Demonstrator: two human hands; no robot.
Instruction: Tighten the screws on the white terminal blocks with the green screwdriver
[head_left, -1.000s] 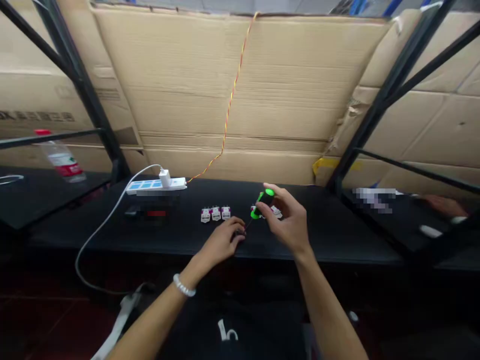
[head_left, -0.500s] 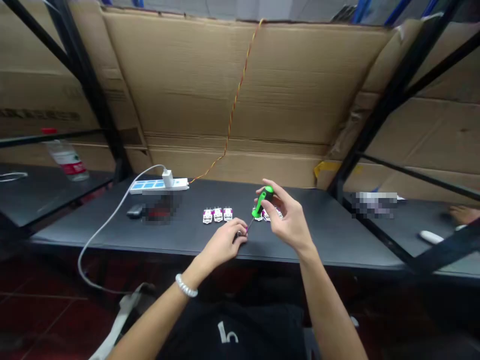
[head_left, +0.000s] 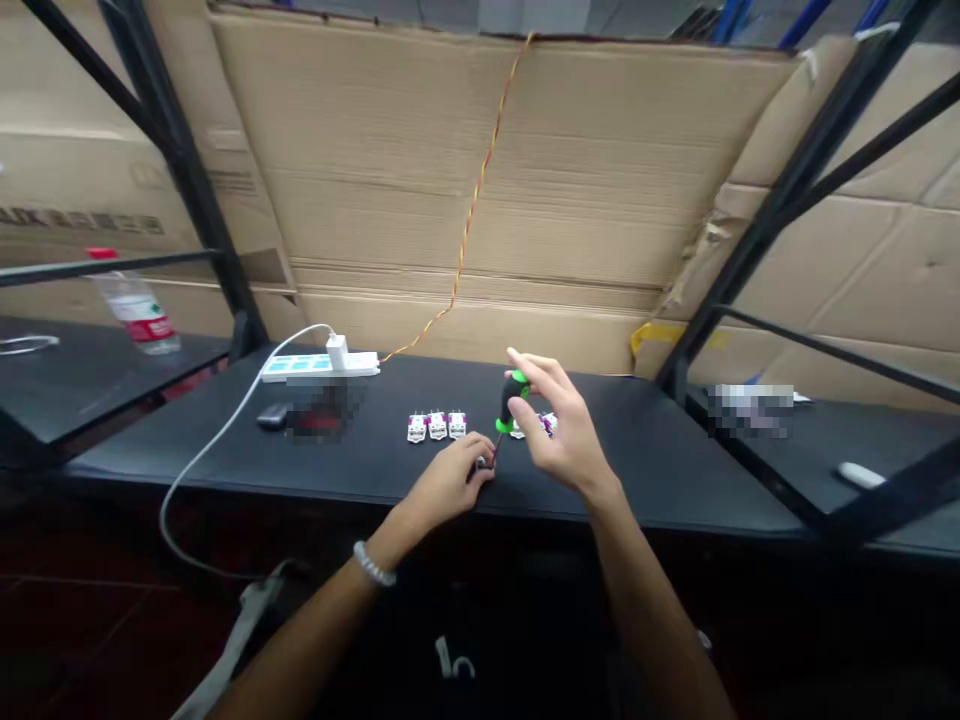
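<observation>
My right hand (head_left: 559, 435) grips a black and green screwdriver (head_left: 511, 404) by its handle, tip slanting down and left. That tip meets a small part (head_left: 482, 463) pinched under the fingers of my left hand (head_left: 448, 482), which rests on the black table (head_left: 375, 465). A row of three small white and pink parts (head_left: 437, 426) lies just behind my left hand. More such parts (head_left: 545, 424) show past my right hand, partly hidden by it.
A white power strip (head_left: 319, 365) with a plugged charger and white cable lies at the back left, a small dark device (head_left: 271, 416) before it. A water bottle (head_left: 137, 313) stands on the left table. Cardboard walls and black frame bars surround the table.
My right hand has turned round the screwdriver handle, which now stands more upright. The left hand stays on the small part. The view has shifted slightly.
</observation>
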